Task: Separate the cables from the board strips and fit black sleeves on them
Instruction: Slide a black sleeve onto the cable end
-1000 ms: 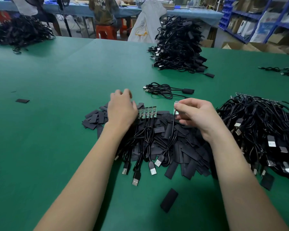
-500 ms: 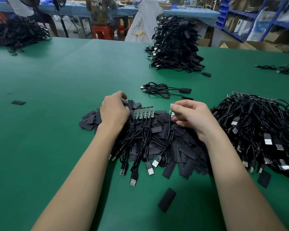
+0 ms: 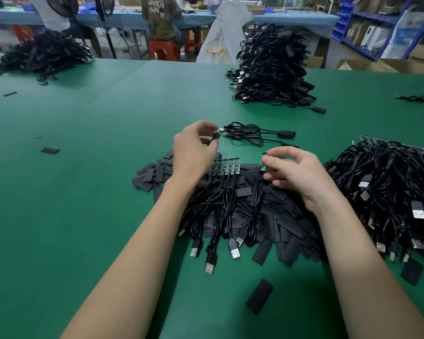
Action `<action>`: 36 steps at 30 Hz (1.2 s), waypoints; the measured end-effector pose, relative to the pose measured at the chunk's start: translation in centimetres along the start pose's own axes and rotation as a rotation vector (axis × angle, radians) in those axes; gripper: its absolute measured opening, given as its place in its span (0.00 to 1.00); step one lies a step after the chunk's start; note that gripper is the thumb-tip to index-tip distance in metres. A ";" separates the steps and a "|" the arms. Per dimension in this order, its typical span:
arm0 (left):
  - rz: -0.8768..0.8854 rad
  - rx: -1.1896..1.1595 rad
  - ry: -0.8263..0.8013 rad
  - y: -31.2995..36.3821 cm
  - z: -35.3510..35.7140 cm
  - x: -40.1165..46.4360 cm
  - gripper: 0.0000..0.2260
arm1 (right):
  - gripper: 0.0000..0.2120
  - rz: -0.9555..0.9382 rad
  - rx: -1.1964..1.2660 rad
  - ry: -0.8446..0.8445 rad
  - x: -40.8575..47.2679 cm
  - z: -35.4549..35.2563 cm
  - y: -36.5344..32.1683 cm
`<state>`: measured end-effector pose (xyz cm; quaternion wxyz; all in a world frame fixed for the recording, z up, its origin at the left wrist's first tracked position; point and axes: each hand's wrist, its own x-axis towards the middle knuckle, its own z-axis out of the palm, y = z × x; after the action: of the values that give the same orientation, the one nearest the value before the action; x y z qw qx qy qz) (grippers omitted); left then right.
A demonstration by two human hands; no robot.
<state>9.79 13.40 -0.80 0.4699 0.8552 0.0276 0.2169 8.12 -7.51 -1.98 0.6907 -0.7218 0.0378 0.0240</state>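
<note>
We've got a small green board (image 3: 263, 162) with its thin black cable pinched in the right hand (image 3: 296, 176), held over the heap of flat matte sleeves (image 3: 282, 216). Left hand (image 3: 194, 150) pinches one black sleeve (image 3: 216, 136) at fingertips. Five-board strip (image 3: 225, 166) lies on the heap, glossy cables trailing. Green felt-like tabletop (image 3: 83, 192); tangled cable pile (image 3: 389, 192) right.

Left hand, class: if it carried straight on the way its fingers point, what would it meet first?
The left hand, pinching a black sleeve, would probably first meet the coiled black cable bundle just ahead; depth is uncertain.
</note>
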 end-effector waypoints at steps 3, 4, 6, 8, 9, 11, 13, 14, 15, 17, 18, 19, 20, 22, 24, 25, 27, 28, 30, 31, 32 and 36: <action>-0.095 -0.398 -0.165 2.1 0.7 -0.6 0.10 | 0.08 -0.018 0.003 -0.002 -0.2 0.1 -0.1; -0.112 -0.497 -0.220 2.6 1.1 -0.9 0.10 | 0.07 -0.022 0.004 -0.008 -0.2 0.1 -0.1; -0.148 -0.647 -0.302 3.4 1.9 -1.4 0.11 | 0.05 -0.035 0.004 -0.025 -0.3 -0.2 -0.2; -0.180 -0.718 -0.357 3.8 2.5 -1.9 0.11 | 0.05 -0.068 -0.013 -0.045 -0.4 -0.6 -0.5; -0.193 -0.734 -0.379 4.0 2.8 -2.2 0.11 | 0.06 -0.097 -0.025 -0.058 -0.4 -0.9 -0.8; -0.216 -0.770 -0.413 4.2 3.1 -2.5 0.11 | 0.10 -0.161 -0.019 -0.096 -0.5 -1.4 -1.1; -0.238 -0.825 -0.435 4.3 3.1 -2.6 0.11 | 0.12 -0.191 0.042 -0.132 -0.6 -1.6 -1.1; -0.248 -0.845 -0.442 4.4 3.1 -2.6 0.11 | 0.13 -0.193 0.066 -0.139 -0.6 -1.7 -1.1; -0.254 -0.855 -0.448 4.4 3.1 -2.5 0.11 | 0.13 -0.194 0.079 -0.136 -0.6 -1.6 -1.0; -0.234 -0.822 -0.464 4.4 3.1 -2.5 0.09 | 0.13 -0.194 0.084 -0.100 -0.5 -1.5 -0.8; -0.207 -0.793 -0.475 4.4 3.1 -2.5 0.07 | 0.13 -0.191 0.087 -0.079 -0.4 -1.4 -0.8; -0.179 -0.766 -0.490 4.4 3.0 -2.5 0.06 | 0.12 -0.186 0.094 -0.066 -0.3 -1.4 -0.7; -0.147 -0.736 -0.505 4.4 2.9 -2.4 0.06 | 0.13 -0.180 0.100 -0.062 -0.3 -1.5 -0.7; -0.041 -0.588 -0.503 4.3 2.6 -2.2 0.07 | 0.12 -0.168 0.094 -0.064 -0.4 -1.6 -0.7; 0.102 -0.296 -0.434 4.1 2.4 -2.1 0.08 | 0.11 -0.145 0.087 -0.058 -0.3 -1.9 -0.7; 0.164 -0.134 -0.385 4.0 2.3 -2.1 0.08 | 0.12 -0.134 0.089 -0.049 -0.3 -2.0 -0.7; 0.230 0.182 -0.318 3.7 2.4 -2.3 0.06 | 0.13 -0.122 0.096 -0.022 -0.3 -2.2 -0.6; 0.232 0.315 -0.316 3.5 2.6 -2.5 0.07 | 0.14 -0.119 0.097 -0.012 -0.3 -2.3 -0.5; 0.239 0.517 -0.347 3.1 3.1 -2.9 0.13 | 0.13 -0.120 0.101 -0.009 -0.5 -2.4 -0.3; 0.255 0.565 -0.359 3.0 3.3 -3.0 0.13 | 0.13 -0.124 0.099 -0.012 -0.6 -2.5 -0.3; 0.278 0.569 -0.369 3.0 3.5 -3.1 0.12 | 0.12 -0.126 0.091 -0.016 -0.6 -2.6 -0.3; 0.255 0.218 -0.417 3.0 3.3 -2.9 0.04 | 0.13 -0.102 0.191 -0.066 -1.1 -3.2 -0.8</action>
<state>8.04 8.40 -0.89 0.3393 0.9236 -0.1547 0.0892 7.05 -10.69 -0.97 0.7573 -0.6527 -0.0200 0.0089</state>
